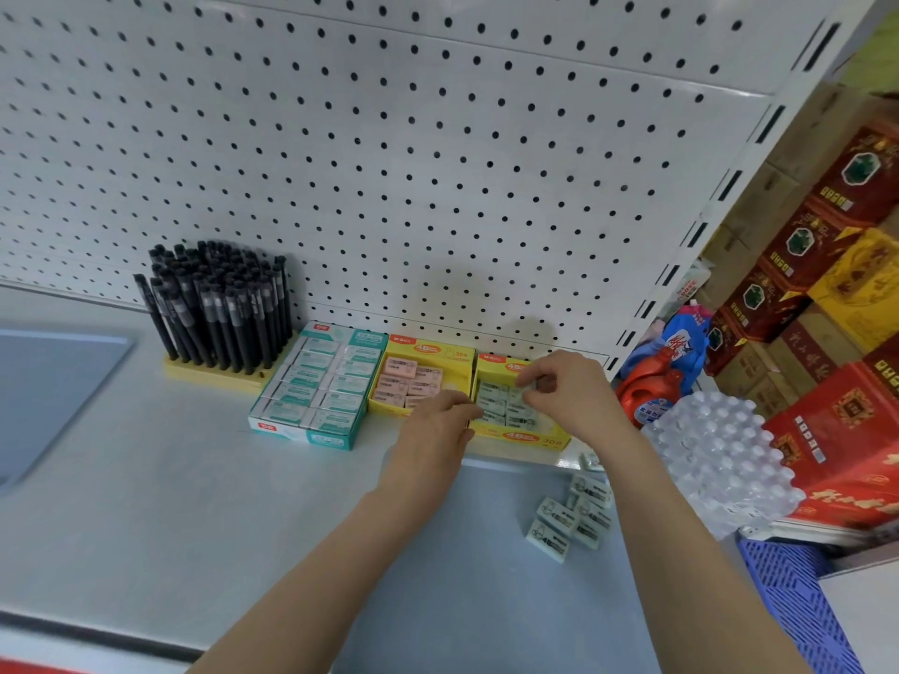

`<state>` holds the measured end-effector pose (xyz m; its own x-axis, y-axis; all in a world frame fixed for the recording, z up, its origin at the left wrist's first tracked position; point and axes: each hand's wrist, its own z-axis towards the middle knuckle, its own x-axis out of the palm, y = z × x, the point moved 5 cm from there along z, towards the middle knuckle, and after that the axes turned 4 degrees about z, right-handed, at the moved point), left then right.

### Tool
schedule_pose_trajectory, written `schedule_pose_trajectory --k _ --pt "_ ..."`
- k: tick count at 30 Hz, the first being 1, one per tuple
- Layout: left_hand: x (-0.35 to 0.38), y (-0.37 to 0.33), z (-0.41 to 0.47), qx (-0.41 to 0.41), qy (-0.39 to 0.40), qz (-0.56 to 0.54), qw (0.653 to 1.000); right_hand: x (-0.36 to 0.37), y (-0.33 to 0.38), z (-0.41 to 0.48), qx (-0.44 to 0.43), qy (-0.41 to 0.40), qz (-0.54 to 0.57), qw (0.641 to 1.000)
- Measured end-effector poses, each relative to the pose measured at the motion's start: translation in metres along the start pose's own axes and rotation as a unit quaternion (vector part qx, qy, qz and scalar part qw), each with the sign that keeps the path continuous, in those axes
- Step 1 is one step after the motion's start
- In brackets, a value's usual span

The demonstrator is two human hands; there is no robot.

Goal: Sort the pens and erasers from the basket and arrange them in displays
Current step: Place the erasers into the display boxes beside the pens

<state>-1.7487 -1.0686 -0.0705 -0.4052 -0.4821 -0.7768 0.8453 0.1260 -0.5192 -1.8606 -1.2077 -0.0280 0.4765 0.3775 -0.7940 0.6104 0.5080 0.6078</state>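
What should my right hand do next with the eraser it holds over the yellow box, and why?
Probably lower the green eraser pinched by the right hand into the right yellow box, beside the green ones already stacked there. The left hand rests on that box's left edge, and more loose erasers wait on the shelf nearby.

Two hands were at the shelf, the left hand (pixel 438 423) and the right hand (pixel 566 389). There were three eraser boxes: one teal box (pixel 311 432) well left of the left hand, one yellow box of pink erasers (pixel 428 352) just beyond its fingertips, and one yellow box (pixel 523 436) under the right hand. That hand pinched one green eraser (pixel 524 390). Roughly six loose green erasers (pixel 552 539) lay beside the right forearm. One pen stand (pixel 214 373), far left of both hands, held black pens (pixel 224 304) too many to count.
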Motion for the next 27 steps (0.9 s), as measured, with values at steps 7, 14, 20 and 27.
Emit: schedule_pose_trajectory --k 7,14,20,27 --pt "0.001 -0.001 -0.001 0.043 -0.030 0.035 0.998 0.034 0.010 0.005 -0.059 0.022 -0.070 0.996" --pt "0.001 0.000 0.003 0.041 -0.036 0.036 0.998 0.036 0.006 0.006 -0.079 -0.024 -0.101 0.991" --pt "0.002 0.003 0.003 0.048 -0.025 0.040 0.998 0.028 0.007 0.000 -0.092 -0.028 -0.068 0.993" --pt "0.002 -0.012 -0.007 0.023 -0.042 0.024 0.999 -0.048 -0.035 -0.056 -0.015 -0.144 0.009 0.989"
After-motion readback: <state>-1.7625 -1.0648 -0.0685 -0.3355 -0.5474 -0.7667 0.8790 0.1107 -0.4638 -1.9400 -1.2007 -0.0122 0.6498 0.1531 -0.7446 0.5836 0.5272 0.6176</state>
